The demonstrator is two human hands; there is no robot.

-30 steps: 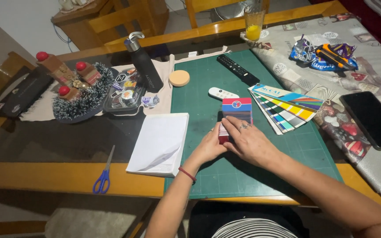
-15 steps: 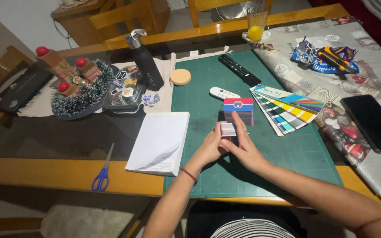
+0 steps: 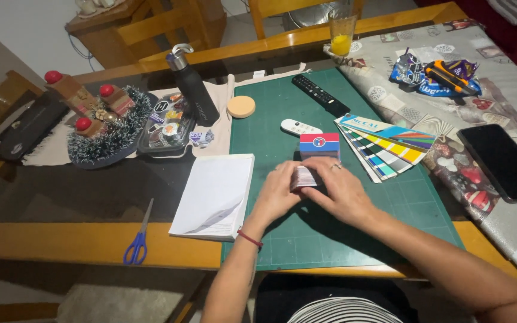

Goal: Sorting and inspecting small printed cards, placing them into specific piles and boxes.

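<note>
Both our left hand [image 3: 277, 194] and right hand [image 3: 342, 191] close around a deck of cards [image 3: 304, 177] on the green cutting mat [image 3: 330, 233], near its red-and-blue box [image 3: 319, 145]; squaring it well probably calls for even pressure from both sides.

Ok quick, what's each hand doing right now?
Left hand: closed on the deck of cards, gripping its left side.
Right hand: closed on the same deck, from the right.
</note>
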